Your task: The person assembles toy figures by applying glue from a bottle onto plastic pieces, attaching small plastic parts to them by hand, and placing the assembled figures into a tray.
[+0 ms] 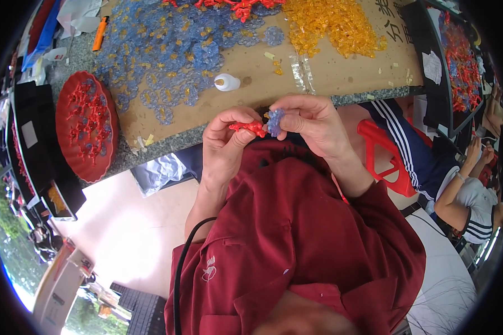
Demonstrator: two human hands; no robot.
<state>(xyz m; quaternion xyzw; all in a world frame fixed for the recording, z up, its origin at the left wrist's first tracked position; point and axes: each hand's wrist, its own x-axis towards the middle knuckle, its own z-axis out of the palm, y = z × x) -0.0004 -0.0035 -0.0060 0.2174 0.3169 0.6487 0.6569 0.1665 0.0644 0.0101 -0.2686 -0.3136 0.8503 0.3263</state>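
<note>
Pinching, nearly closed — left hand (221,144) on red piece (248,129), right hand (316,126) on blue piece (274,126)

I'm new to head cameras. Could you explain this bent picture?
This one picture comes from a fisheye camera worn on the head, looking down, so straight edges bend. No machine works here, only bare hands: the left hand pinches a red piece; the right hand holds a blue piece close to it. On the cardboard lie piles of blue pieces and yellow pieces, plus a small white bottle. At the left, a red dish holds more red pieces.
</note>
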